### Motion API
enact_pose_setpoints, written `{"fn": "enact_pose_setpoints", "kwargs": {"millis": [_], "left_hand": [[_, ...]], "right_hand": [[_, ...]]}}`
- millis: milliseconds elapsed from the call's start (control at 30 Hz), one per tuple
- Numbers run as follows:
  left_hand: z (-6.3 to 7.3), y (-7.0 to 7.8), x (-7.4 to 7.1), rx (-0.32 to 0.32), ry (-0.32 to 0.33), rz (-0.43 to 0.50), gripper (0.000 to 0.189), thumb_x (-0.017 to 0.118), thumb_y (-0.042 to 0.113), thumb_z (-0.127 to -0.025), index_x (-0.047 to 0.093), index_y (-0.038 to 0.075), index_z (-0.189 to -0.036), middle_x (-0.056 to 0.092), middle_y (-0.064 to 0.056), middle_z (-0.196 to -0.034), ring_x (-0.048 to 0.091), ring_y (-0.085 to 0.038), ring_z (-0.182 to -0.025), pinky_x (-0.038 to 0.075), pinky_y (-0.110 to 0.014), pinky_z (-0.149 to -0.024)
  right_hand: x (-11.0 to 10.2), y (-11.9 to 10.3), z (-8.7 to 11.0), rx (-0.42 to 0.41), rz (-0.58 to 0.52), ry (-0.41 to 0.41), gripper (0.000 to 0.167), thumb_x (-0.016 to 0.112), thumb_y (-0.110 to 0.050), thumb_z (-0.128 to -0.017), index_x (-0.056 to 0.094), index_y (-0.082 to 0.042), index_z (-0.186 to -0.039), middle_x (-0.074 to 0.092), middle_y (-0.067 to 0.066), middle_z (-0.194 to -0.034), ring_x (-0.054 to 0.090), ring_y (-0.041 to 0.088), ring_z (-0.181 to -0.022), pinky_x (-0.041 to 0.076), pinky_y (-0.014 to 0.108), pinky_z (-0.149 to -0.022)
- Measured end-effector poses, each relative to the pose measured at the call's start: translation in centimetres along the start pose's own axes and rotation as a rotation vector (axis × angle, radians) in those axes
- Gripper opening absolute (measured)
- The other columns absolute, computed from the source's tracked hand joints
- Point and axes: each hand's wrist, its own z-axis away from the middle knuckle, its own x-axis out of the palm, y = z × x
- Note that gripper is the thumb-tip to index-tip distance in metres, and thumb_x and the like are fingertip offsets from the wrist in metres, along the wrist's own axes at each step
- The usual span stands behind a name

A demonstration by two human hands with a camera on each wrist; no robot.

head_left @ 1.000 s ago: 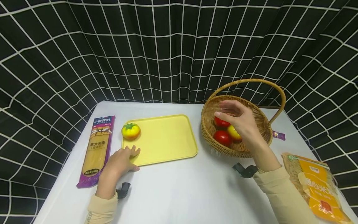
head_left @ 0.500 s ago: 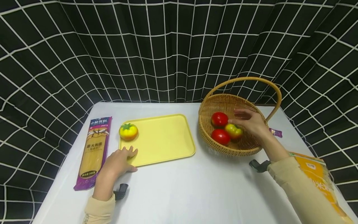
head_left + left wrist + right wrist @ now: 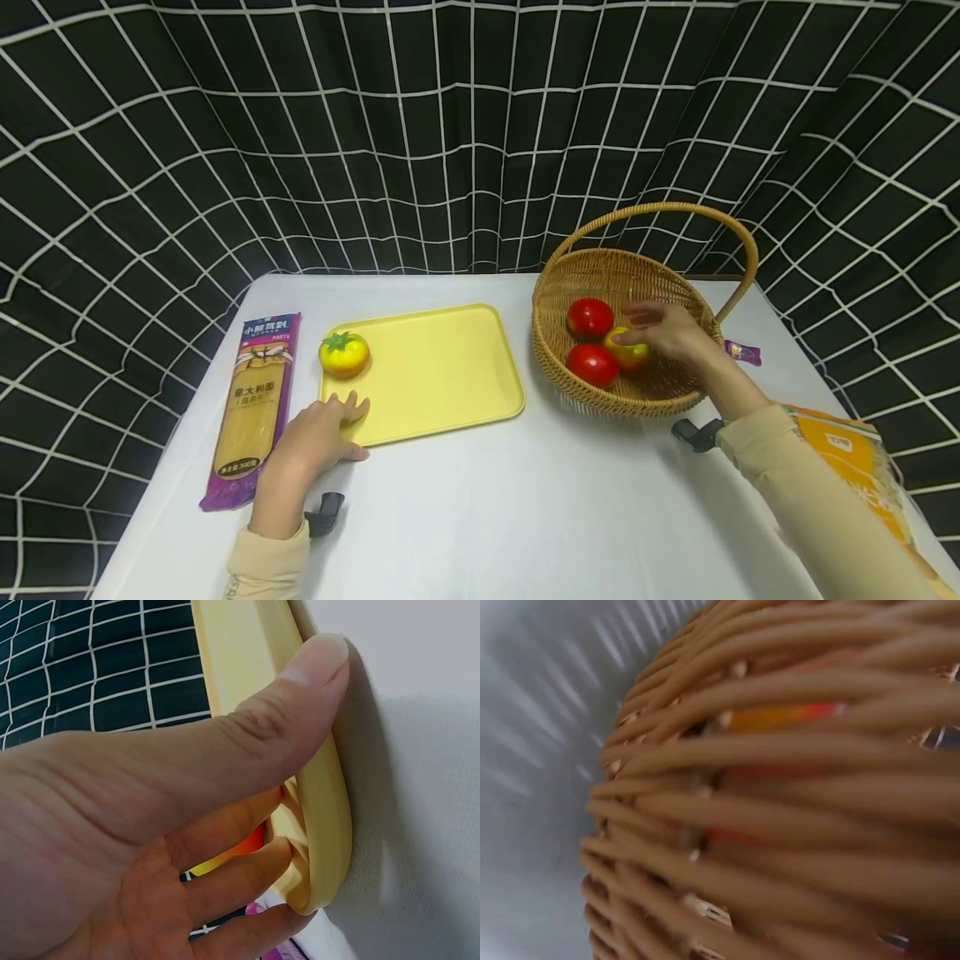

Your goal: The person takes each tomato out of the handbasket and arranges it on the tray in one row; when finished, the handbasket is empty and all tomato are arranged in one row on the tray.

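Note:
At the near left corner of the yellow tray [image 3: 435, 367], my left hand [image 3: 318, 429] grips the rim, its thumb [image 3: 292, 697] along the outer side and several fingertips against the inner wall. A yellow-and-red tomato [image 3: 344, 355] with a green top sits in the tray's far left corner. My right hand [image 3: 671, 329] reaches inside the wicker basket [image 3: 600, 406], thumb overlapping a yellow-and-red fruit [image 3: 628, 354], the other fingers extended above it. Two red tomato-like fruits [image 3: 591, 318] lie left of it. In the right wrist view the basket wall [image 3: 780, 810] hides the right hand.
A pasta packet [image 3: 251, 408] lies left of the tray. An orange food bag [image 3: 847, 467] is partly behind the right sleeve. A small purple wrapper [image 3: 742, 352] lies right of the basket, whose tall handle [image 3: 660, 208] arches over it. A black checked curtain [image 3: 420, 167] hangs behind the table.
My right hand has moved right and down into the basket, lower over the yellow-and-red fruit. The left hand stays at the tray corner. The head view shifted slightly.

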Motion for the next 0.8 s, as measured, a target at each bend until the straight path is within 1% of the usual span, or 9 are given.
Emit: {"fn": "enact_pose_setpoints", "kwargs": {"millis": [133, 300, 567, 667, 800], "left_hand": [[0.05, 0.07, -0.02, 0.0, 0.0, 0.0, 0.074, 0.09, 0.019, -0.084, 0.059, 0.008, -0.15, 0.046, -0.022, -0.162, 0.043, -0.061, -0.143, 0.043, -0.068, -0.115], [0.1, 0.08, -0.03, 0.002, -0.003, 0.001, 0.073, 0.089, 0.018, -0.084, 0.059, 0.008, -0.15, 0.046, -0.021, -0.163, 0.042, -0.06, -0.144, 0.042, -0.068, -0.117], [-0.04, -0.07, 0.09, 0.003, -0.01, 0.007, 0.073, 0.089, 0.018, -0.084, 0.059, 0.009, -0.15, 0.045, -0.02, -0.163, 0.038, -0.059, -0.148, 0.038, -0.07, -0.119], [-0.09, -0.13, 0.16, 0.008, -0.007, 0.007, 0.073, 0.089, 0.018, -0.084, 0.059, 0.008, -0.15, 0.046, -0.02, -0.163, 0.037, -0.059, -0.148, 0.039, -0.07, -0.119], [-0.08, -0.22, 0.19, 0.017, 0.001, 0.009, 0.073, 0.09, 0.017, -0.083, 0.06, 0.007, -0.149, 0.046, -0.02, -0.163, 0.038, -0.059, -0.148, 0.04, -0.069, -0.118]], "right_hand": [[-0.17, 0.35, -0.18, 0.019, 0.024, -0.032, 0.074, 0.075, -0.024, -0.098, 0.041, 0.0, -0.16, 0.038, 0.037, -0.162, 0.037, 0.058, -0.149, 0.031, 0.072, -0.124], [-0.13, 0.69, -0.27, 0.0, 0.07, -0.056, 0.073, 0.076, -0.019, -0.097, 0.042, 0.005, -0.156, 0.039, 0.041, -0.159, 0.039, 0.06, -0.146, 0.032, 0.073, -0.123], [0.05, 0.87, -0.27, -0.003, 0.109, -0.055, 0.073, 0.078, -0.019, -0.094, 0.045, 0.007, -0.154, 0.043, 0.045, -0.153, 0.046, 0.06, -0.14, 0.04, 0.069, -0.12], [0.09, 0.91, -0.26, -0.009, 0.112, -0.053, 0.073, 0.078, -0.019, -0.094, 0.045, 0.007, -0.154, 0.043, 0.045, -0.153, 0.047, 0.06, -0.14, 0.042, 0.068, -0.119], [0.11, 0.79, -0.16, -0.009, 0.107, -0.047, 0.072, 0.078, -0.019, -0.094, 0.046, 0.006, -0.154, 0.042, 0.044, -0.155, 0.047, 0.059, -0.14, 0.042, 0.068, -0.119]]}}
